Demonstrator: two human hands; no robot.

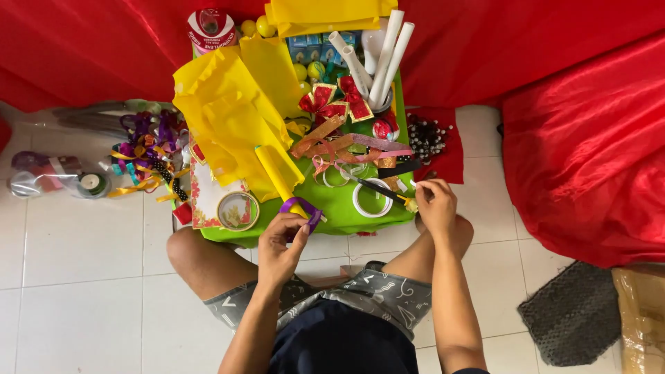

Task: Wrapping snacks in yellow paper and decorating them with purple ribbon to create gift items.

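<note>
White tiled floor (83, 263); green tray (332, 204) cluttered; red cloth (582, 159) around.

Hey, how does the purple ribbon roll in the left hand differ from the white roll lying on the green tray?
The purple ribbon roll is purple and pinched in the left hand at the tray's near edge; the white roll is white and lies flat on the green tray, untouched, just left of the right hand. The purple one sits tilted; the white one shows its full open ring. Both are ring-shaped.

Brown package (641, 318) — edge-cut; right-hand contents unclear
</note>
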